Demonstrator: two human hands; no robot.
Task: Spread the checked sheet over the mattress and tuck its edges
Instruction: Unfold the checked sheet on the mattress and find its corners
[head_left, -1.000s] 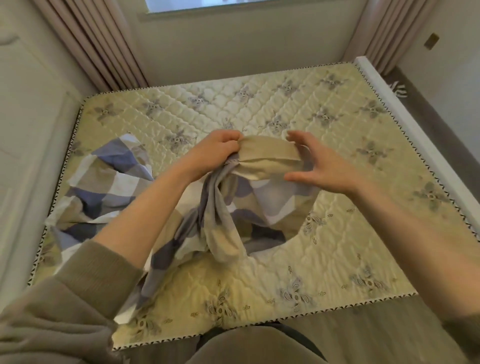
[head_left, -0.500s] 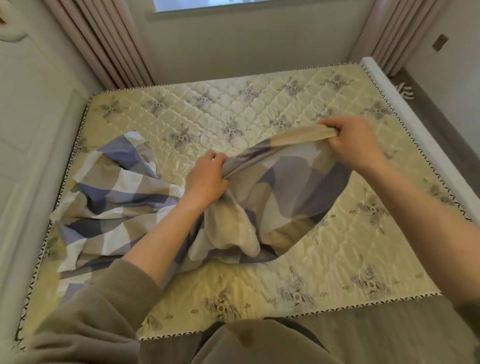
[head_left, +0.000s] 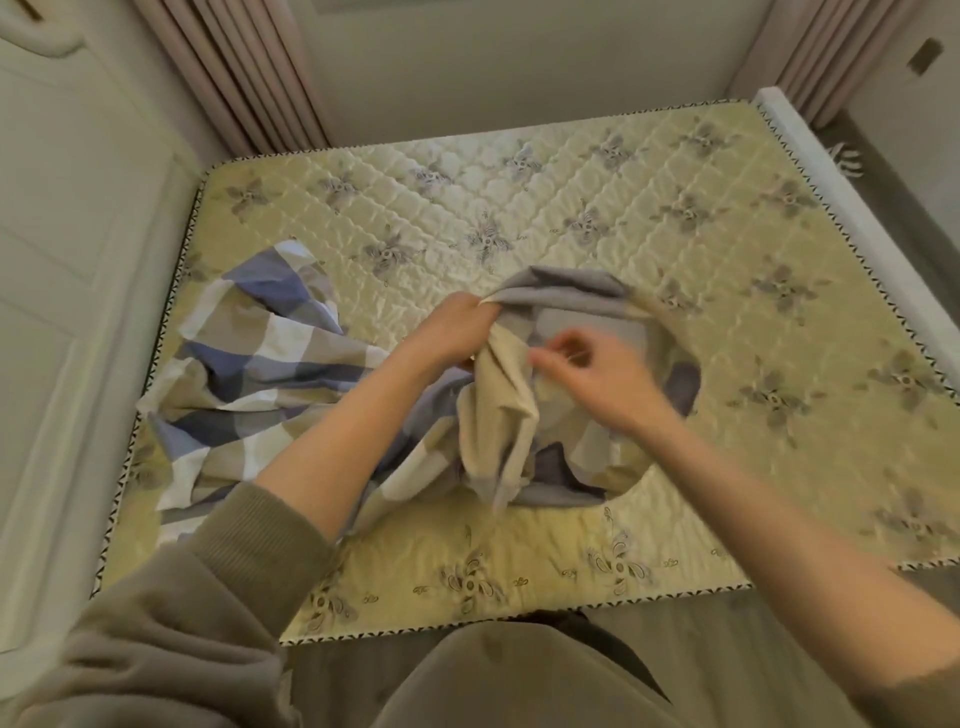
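Since half a second ago the right hand (head_left: 597, 382) has let the stretched hem sag and come back in beside the left hand (head_left: 452, 332), so the taut span between them is now a loose loop. The left hand grips a bunched fold of the checked sheet (head_left: 249, 353), fingers curled tight round it. The right hand is blurred with its fingers loosely bent over the cloth, and whether it pinches anything cannot be told. Most of the sheet lies crumpled under and outward of the left hand, on the mattress (head_left: 571, 208), much of which is bare beyond and outward of the right hand. The step looks like hunting along the hem for a corner, with spreading hardly begun and no tucking done. Next, the right hand probably needs a fresh hold further along the edge, then both must draw apart to open the cloth. Curtains (head_left: 249, 67) hang beyond the hands, a white bed rail (head_left: 841, 208) runs outward of the right, and a pale panelled door (head_left: 78, 208) stands outward of the left.
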